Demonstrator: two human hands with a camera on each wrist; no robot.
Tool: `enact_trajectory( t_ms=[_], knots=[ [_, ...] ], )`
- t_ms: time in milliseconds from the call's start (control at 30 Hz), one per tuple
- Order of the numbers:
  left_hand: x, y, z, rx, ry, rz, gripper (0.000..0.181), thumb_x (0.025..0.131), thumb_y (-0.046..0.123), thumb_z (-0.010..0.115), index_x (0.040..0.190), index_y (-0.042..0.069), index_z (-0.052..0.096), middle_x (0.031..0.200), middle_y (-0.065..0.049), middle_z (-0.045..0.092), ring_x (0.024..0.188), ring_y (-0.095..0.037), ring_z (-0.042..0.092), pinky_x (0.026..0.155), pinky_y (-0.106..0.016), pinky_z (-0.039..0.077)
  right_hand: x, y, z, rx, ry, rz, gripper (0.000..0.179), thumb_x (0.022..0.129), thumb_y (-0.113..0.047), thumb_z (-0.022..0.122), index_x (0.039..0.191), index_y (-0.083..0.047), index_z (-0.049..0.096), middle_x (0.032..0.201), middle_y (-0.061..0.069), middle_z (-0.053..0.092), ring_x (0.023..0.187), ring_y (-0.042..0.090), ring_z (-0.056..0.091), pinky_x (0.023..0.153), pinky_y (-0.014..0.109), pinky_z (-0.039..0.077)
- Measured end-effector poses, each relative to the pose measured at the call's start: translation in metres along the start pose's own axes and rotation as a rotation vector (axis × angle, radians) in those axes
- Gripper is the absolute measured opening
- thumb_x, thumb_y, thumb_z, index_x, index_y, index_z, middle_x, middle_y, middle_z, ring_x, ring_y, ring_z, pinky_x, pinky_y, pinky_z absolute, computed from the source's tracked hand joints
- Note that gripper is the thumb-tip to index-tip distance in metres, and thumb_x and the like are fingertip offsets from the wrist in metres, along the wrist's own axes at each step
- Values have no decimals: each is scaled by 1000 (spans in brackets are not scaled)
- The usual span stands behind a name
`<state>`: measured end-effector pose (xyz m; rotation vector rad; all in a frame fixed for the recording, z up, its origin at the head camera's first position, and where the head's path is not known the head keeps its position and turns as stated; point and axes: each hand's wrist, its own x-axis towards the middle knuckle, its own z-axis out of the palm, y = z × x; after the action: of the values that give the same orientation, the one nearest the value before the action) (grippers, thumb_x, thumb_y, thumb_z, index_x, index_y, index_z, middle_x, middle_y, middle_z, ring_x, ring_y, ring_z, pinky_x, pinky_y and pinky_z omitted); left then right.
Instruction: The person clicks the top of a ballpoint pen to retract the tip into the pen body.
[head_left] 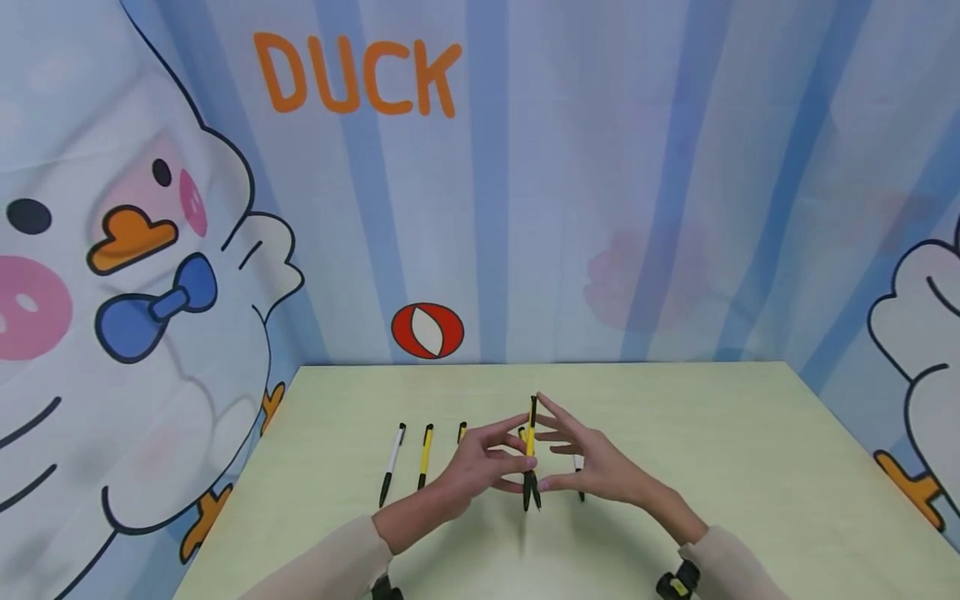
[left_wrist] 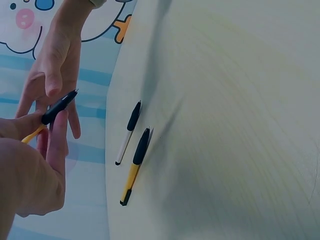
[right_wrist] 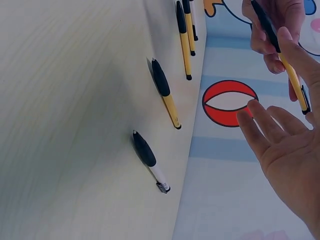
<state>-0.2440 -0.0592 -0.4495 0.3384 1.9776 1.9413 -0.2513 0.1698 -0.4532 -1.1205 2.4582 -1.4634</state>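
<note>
My left hand (head_left: 480, 462) pinches a yellow pen (head_left: 531, 437) with a black grip, held upright with its point down. Beside it, my right hand (head_left: 600, 467) has its fingers spread, the index fingertip at the pen's top end and the thumb close to the black grip. In the right wrist view, the held pen (right_wrist: 289, 70) slants between the two hands. On the table behind them lie another yellow pen (right_wrist: 167, 95) and a white pen (right_wrist: 150, 156), both with black grips; in the head view the hands partly cover them.
Left of the hands, a white pen (head_left: 392, 462), a yellow pen (head_left: 426, 454) and another yellow pen (head_left: 462, 431), mostly hidden by the left hand, lie on the pale table (head_left: 750, 467). A curtain (head_left: 562, 208) with duck drawings hangs behind the table's far edge.
</note>
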Motion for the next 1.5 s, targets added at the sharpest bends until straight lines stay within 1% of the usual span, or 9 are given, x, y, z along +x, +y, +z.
enact_trajectory(
  t_ms=[167,333,567,700,767,967,1067,1333,1500],
  knots=[
    [-1,3,1,-7,-4,3,65,92,6,74,151,20,52,107,-10,65,83,-12,71,75,-43,66,3,0,2,-17,10,-7,110,85,-19,84,166,-19,9,160,25,39,134,42,57,104,51,55],
    [-1,3,2,-12,-1,-13,65,92,7,75,151,19,52,104,-7,64,83,-11,70,74,-42,66,7,2,5,-33,21,-20,109,86,-19,83,166,-16,9,156,28,43,132,44,57,103,50,56],
    [0,5,2,-83,0,-16,65,91,4,76,150,18,53,101,-2,65,80,-10,73,72,-39,66,11,-1,3,-13,62,-46,104,82,-16,86,163,-12,22,152,27,49,133,44,57,103,50,56],
    [0,9,1,-103,1,-2,65,90,3,76,149,18,54,99,-1,65,80,-10,73,71,-38,66,13,-4,1,-17,81,-49,104,80,-16,87,163,-15,25,152,23,51,135,42,55,106,54,53],
    [-2,8,1,-101,-7,-1,65,90,4,76,149,18,54,100,-1,65,81,-10,73,72,-38,66,13,-3,3,-16,78,-46,107,80,-17,88,164,-17,22,152,22,51,136,41,55,106,55,52],
    [-9,1,-1,-52,-15,-3,65,92,6,75,151,17,52,101,-2,66,81,-9,72,74,-40,66,7,3,11,-4,39,-35,115,84,-20,85,166,-20,4,161,22,38,137,42,53,107,53,52],
    [-10,-2,-2,-37,-7,5,63,91,7,76,149,17,54,100,-1,66,81,-9,72,76,-42,66,4,4,10,-3,43,-26,110,88,-20,81,166,-23,4,161,23,39,136,42,55,107,52,53],
    [-7,-4,-5,-13,21,-5,60,91,10,77,147,17,57,102,-2,67,80,-8,71,76,-41,66,-5,6,-8,-37,78,14,89,98,-18,70,166,-25,12,160,22,40,133,42,58,104,55,54],
    [-6,-6,-10,-5,61,-23,62,90,11,79,148,17,57,108,-10,66,81,-9,71,75,-40,66,-12,12,-13,-70,92,49,78,101,-18,65,165,-18,20,158,23,43,131,41,59,102,58,54]
  ],
)
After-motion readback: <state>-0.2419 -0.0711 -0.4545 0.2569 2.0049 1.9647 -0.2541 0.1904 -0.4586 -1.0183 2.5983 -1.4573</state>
